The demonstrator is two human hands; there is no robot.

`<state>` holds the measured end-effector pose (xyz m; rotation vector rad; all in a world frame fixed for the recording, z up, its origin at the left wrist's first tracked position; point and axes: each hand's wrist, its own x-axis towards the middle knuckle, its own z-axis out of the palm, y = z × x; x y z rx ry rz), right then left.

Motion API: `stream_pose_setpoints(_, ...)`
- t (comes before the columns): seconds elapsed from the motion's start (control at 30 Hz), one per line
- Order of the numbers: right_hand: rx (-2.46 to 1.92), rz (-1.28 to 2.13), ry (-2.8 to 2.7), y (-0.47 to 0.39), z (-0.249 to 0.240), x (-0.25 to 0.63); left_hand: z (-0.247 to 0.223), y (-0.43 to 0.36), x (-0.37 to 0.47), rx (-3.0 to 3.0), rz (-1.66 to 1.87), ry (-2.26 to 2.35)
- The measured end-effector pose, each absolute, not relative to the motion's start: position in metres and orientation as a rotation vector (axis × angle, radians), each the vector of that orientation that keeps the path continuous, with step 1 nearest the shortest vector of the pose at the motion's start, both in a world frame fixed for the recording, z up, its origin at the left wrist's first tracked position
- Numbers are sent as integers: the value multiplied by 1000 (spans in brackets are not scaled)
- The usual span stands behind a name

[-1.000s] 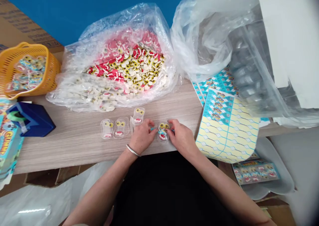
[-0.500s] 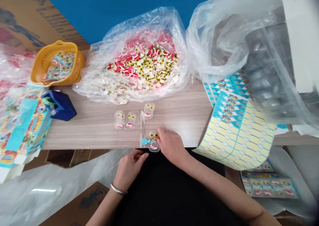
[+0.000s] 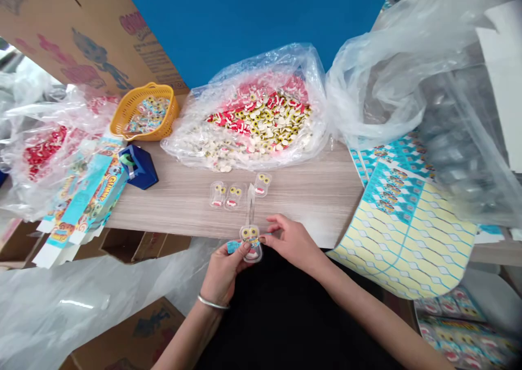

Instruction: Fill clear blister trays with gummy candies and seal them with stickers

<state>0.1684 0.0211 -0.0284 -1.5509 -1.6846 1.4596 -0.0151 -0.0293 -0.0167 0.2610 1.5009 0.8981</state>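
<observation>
At the table's front edge, my left hand [image 3: 225,266] pinches a small clear plastic blister pack [image 3: 253,254] between thumb and fingers. Two yellow-ringed eye pieces and a red-and-white mouth piece show in the pack. Across its middle lies a blue printed sticker [image 3: 234,246], its left end sticking out beside my thumb. My right hand [image 3: 291,245] is closed at thumb and forefinger on the sticker's right end, other fingers loosely raised. Just beyond, three similar packs [image 3: 235,196] lie on the table near a clear strip [image 3: 250,204].
A clear bag [image 3: 261,119] of eye and mouth pieces lies at the back. Left are a yellow basket [image 3: 118,121], a blue tape dispenser [image 3: 144,170] and a printed carton [image 3: 77,196]. Sticker sheets [image 3: 411,245] overhang the edge at right, below a bag of clear plastic shells [image 3: 457,152].
My left hand has come up and taken hold of the pack. My right hand has shifted to the sticker's right end. The view has swung left and up.
</observation>
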Motion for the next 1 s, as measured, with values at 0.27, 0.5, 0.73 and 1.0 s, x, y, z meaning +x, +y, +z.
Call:
stream_pose_setpoints(0.27, -1155, 1782, -1079, 31, -9, 200, 18, 12, 11, 465, 1013, 1269)
stream_pose_setpoints(0.5, -859, 1846, -804, 31, -11, 205, 29, 29, 41, 465, 786, 982)
stream_pose_setpoints(0.73, -766, 1953, -518, 27, -23, 198, 25, 33, 53, 459, 768, 996)
stream_pose_setpoints(1.0, -940, 2085, -585, 38, -32, 207, 14, 34, 54, 494, 777, 1048)
